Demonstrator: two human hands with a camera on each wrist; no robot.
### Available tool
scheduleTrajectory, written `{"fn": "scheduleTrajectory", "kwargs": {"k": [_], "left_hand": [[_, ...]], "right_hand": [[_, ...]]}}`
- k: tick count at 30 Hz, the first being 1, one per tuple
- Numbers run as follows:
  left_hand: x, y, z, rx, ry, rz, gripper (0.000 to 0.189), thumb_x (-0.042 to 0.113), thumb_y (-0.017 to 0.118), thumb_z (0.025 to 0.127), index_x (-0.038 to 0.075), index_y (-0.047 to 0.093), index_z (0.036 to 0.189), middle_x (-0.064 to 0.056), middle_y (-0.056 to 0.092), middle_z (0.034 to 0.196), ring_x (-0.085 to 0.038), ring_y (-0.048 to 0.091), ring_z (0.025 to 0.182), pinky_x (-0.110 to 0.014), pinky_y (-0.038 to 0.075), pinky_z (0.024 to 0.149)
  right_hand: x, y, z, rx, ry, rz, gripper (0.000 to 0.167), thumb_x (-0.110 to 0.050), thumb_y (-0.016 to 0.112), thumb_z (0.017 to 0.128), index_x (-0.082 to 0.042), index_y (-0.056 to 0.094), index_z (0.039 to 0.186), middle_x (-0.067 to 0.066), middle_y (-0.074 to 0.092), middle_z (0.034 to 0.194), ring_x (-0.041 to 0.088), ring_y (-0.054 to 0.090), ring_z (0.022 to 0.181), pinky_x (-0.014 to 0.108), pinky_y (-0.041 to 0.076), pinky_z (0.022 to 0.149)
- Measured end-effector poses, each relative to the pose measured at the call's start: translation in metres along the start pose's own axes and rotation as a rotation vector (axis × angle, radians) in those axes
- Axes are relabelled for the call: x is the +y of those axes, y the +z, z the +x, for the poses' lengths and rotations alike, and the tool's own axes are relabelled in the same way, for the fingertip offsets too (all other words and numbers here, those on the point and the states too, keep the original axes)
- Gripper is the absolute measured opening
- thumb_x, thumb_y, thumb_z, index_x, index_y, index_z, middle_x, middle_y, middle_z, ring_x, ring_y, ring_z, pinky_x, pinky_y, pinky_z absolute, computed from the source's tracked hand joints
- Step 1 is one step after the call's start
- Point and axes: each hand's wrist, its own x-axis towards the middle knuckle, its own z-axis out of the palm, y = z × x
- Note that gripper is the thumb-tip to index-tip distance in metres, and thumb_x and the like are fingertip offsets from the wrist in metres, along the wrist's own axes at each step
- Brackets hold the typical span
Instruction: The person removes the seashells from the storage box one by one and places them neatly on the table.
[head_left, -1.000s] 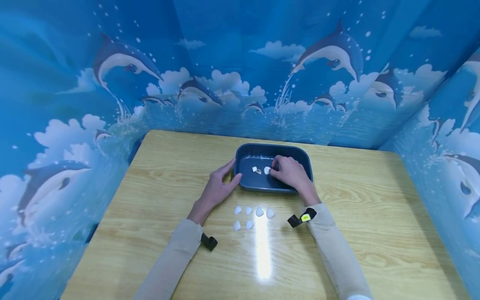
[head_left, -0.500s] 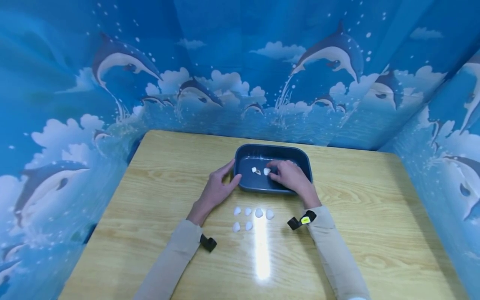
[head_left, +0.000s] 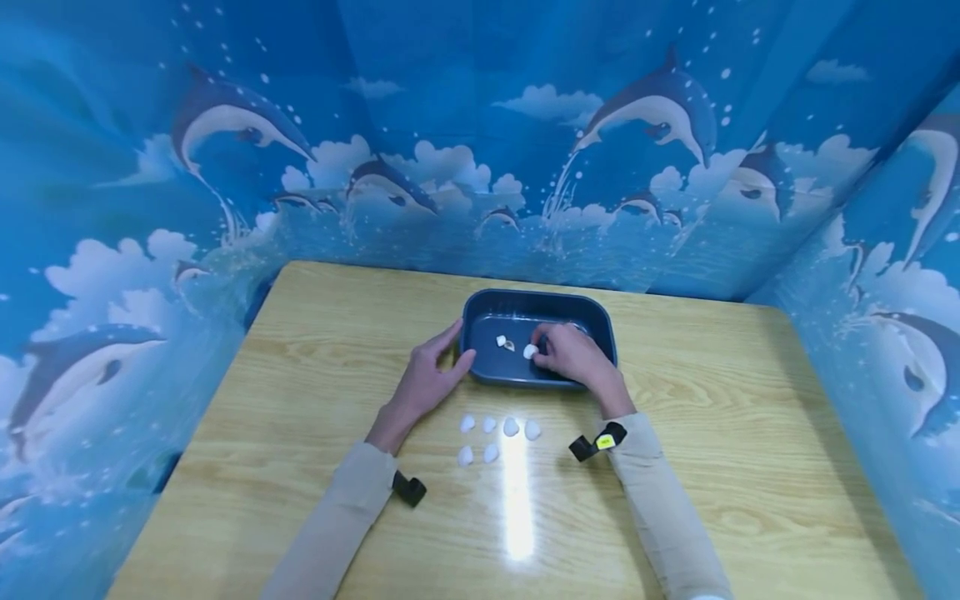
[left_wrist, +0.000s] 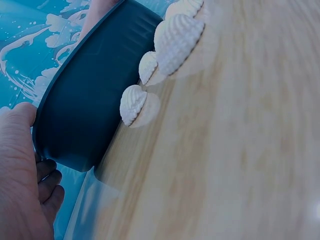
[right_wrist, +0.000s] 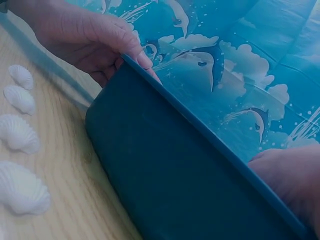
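Head cam: pinching a white shell (head_left: 529,352) inside the dark basin (head_left: 489,360) with the right grip (head_left: 576,355), near two little pieces (head_left: 501,341), and touching the rim (head_left: 525,291) with the left grip (head_left: 426,379), loosely spread. Left wrist cam: up against the basin's end, near ribbed shells (left_wrist: 132,104) on the table (left_wrist: 240,150). Right wrist cam: half tucked behind the rim, can't see the pinch.

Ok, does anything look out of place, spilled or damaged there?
Nothing looks plainly spilled or damaged. The tray sits upright, and the white shells in front lie in two rows. Only the small brownish piece inside the tray stands out, by its colour.
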Motion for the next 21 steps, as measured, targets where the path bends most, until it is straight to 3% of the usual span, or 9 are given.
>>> {"fn": "scheduleTrajectory", "kwargs": {"k": [6, 21], "left_hand": [[0.0007, 0.0004, 0.0001, 0.001, -0.009, 0.002, 0.068, 0.045, 0.061, 0.105, 0.011, 0.04, 0.16, -0.014, 0.043, 0.163, -0.022, 0.04, 0.151, -0.042, 0.037, 0.123], [0.0014, 0.002, 0.0005, -0.002, -0.005, 0.002, 0.068, 0.045, 0.061, 0.105, 0.009, 0.041, 0.159, -0.015, 0.043, 0.162, -0.022, 0.041, 0.151, -0.041, 0.036, 0.124]], "right_hand": [[-0.0005, -0.0007, -0.0003, -0.037, 0.03, -0.006, 0.023, -0.026, 0.076, 0.096, -0.008, 0.07, 0.111, 0.002, 0.058, 0.066, 0.016, 0.052, 0.056, 0.03, 0.04, 0.05], [0.0015, -0.0023, -0.0018, -0.06, 0.01, -0.024, 0.03, -0.028, 0.079, 0.094, -0.007, 0.071, 0.113, 0.001, 0.057, 0.065, 0.015, 0.05, 0.055, 0.03, 0.041, 0.051]]}}
